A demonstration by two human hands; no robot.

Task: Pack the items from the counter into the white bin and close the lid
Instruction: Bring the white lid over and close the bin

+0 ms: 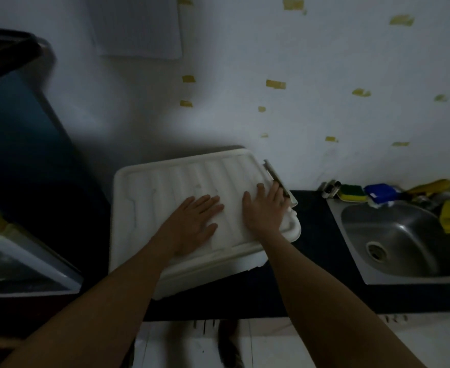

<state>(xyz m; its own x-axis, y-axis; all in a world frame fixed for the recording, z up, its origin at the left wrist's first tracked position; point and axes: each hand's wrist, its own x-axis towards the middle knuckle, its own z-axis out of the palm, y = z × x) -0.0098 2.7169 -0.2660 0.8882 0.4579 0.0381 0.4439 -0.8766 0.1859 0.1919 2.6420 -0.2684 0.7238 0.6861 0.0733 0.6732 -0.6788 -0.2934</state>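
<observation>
Both hands, left hand (196, 224) and right hand (265, 208), press flat, fingers straight, on the lid (165, 187).

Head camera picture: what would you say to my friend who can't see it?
A person's left hand and right hand lie flat on the ribbed lid of a white bin on a dark counter. A steel sink with a yellow-green sponge is to the right.
</observation>
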